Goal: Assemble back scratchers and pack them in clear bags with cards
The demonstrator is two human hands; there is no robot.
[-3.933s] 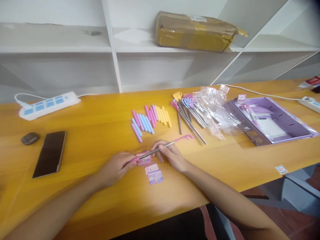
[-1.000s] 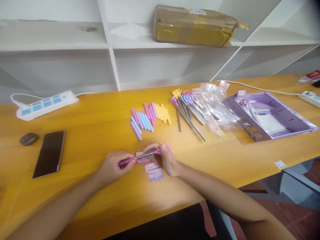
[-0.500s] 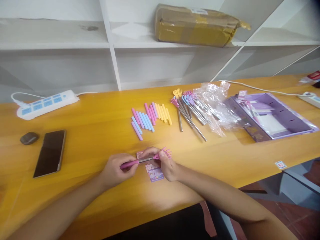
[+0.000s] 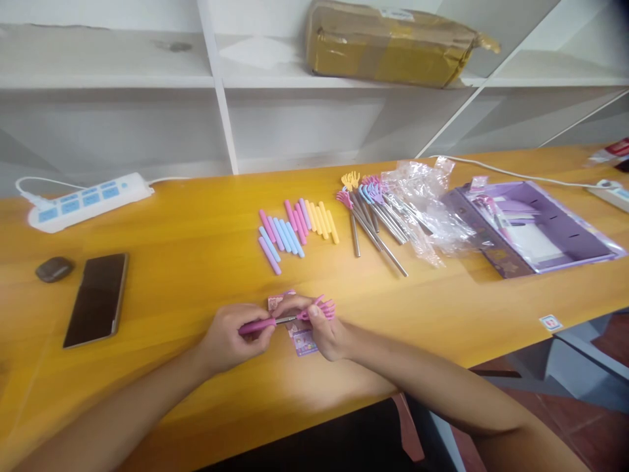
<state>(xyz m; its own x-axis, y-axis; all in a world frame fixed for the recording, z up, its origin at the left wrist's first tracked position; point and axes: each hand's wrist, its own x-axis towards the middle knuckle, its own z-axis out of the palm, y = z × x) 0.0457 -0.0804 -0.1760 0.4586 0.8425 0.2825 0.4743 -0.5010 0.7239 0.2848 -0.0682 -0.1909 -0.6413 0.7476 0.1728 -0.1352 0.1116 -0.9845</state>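
Between my two hands I hold a pink back scratcher [image 4: 285,320] with a short metal rod showing. My left hand [image 4: 236,334] is closed around its pink handle. My right hand [image 4: 322,328] grips it by the claw-shaped head, whose pink fingers stick out past my thumb. Beneath my hands lie small printed cards [image 4: 304,342], partly covered. Farther back are loose handle sleeves [image 4: 282,236] in pink, blue, purple and yellow, laid side by side. To their right is a pile of back scratchers [image 4: 376,210] with coloured claw heads and bare metal rods.
Clear plastic bags [image 4: 427,203] lie against the pile, beside a purple box [image 4: 574,242]. A phone [image 4: 95,300], a dark small case [image 4: 54,269] and a power strip [image 4: 91,202] are on the left. Behind, a shelf holds a taped carton [image 4: 388,49].
The back scratcher's extended rod has become much shorter, and my right hand has shifted from the rod to the claw head. My left hand stays on the handle.
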